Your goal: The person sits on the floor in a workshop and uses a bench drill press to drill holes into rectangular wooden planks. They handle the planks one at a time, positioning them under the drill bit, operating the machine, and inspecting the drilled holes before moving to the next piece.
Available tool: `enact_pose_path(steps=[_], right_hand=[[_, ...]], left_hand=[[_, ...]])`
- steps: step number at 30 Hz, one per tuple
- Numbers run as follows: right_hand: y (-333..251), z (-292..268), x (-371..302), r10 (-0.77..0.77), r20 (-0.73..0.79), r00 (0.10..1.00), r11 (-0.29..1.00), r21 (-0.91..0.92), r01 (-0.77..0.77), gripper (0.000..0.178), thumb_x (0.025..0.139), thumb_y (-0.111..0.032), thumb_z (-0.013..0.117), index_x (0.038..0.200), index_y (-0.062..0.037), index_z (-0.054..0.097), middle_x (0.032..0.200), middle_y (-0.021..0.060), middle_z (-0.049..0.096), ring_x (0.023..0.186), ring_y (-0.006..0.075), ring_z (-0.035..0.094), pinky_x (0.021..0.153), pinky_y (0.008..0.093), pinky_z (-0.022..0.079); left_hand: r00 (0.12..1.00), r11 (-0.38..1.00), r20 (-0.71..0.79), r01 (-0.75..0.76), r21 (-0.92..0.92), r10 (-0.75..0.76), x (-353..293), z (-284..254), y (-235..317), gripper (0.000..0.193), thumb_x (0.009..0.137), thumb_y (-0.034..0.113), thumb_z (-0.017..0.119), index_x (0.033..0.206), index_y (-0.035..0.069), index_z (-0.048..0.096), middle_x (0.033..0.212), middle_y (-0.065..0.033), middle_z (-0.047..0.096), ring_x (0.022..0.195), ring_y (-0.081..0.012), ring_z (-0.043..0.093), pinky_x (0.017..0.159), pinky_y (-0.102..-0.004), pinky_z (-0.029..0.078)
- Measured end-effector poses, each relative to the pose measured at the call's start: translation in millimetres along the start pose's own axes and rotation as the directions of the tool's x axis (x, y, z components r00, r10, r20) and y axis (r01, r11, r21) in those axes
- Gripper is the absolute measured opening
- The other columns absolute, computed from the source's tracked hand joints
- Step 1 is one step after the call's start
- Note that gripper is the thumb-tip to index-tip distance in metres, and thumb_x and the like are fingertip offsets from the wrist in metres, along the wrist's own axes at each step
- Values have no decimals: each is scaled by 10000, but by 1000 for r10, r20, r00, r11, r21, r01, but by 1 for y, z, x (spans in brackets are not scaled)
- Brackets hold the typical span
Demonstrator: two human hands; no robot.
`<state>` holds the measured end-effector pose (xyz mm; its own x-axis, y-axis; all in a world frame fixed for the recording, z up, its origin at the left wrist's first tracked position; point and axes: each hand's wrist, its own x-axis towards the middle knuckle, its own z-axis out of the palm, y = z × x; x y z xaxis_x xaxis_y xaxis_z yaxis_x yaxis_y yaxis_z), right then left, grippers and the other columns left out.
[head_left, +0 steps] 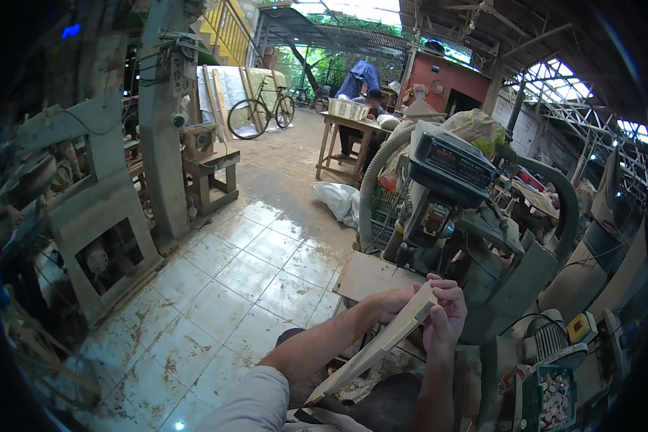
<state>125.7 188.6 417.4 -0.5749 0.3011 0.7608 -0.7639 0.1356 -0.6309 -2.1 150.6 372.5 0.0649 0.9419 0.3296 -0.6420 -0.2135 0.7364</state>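
Note:
A long, pale wooden board [376, 351] with a stepped edge slants up from my lap, its upper end between my two hands. My right hand [446, 309] is closed round that upper end, the thumb on the near side and the fingers curled at the top. Against the board's left side my left hand [396, 301] is closed on it; most of its fingers are hidden behind the wood. Just beyond my hands stands a drill press [450, 169] with a dark head. A flat panel [376, 277] lies below its chuck, close to my left hand.
A green bin of small pieces [549, 399] stands at lower right, near a motor [547, 338]. Thick grey hoses [381, 169] curve round the drill press. White bags [336, 201] lie on the tiled floor [245, 281]. A person [367, 104] sits behind a wooden table [349, 122].

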Motion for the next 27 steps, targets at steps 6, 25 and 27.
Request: enact_pose_path(steps=[6, 25, 27], right_hand=[[0, -1, 1, -4, -39, 999, 1000, 0, 4, 301, 797, -235, 744, 957, -35, 586, 1085, 109, 538, 1181, 297, 475, 983, 420, 397], [-1, -4, -2, -9, -40, 999, 1000, -28, 7, 299, 826, -217, 717, 1011, -30, 574, 1130, 124, 546, 1170, 243, 490, 978, 378, 407], [-4, -8, -1, 10, -50, 999, 997, -80, -14, 309, 830, -234, 716, 1020, -39, 570, 1138, 126, 549, 1160, 232, 497, 973, 366, 411]], left_hand=[[997, 996, -21, -80, 37, 80, -2, 1, 0, 366, 782, 172, 749, 1070, 70, 546, 958, -46, 602, 828, -129, 640, 679, -259, 563], [992, 980, -5, -126, 152, 128, -9, 12, 8, 320, 850, 220, 702, 1077, 79, 524, 963, -29, 588, 848, -81, 602, 687, -252, 522], [940, 950, -251, -160, 267, 229, -15, 15, 10, 315, 893, 285, 646, 1091, 76, 519, 988, -30, 586, 906, -89, 590, 755, -279, 510]])
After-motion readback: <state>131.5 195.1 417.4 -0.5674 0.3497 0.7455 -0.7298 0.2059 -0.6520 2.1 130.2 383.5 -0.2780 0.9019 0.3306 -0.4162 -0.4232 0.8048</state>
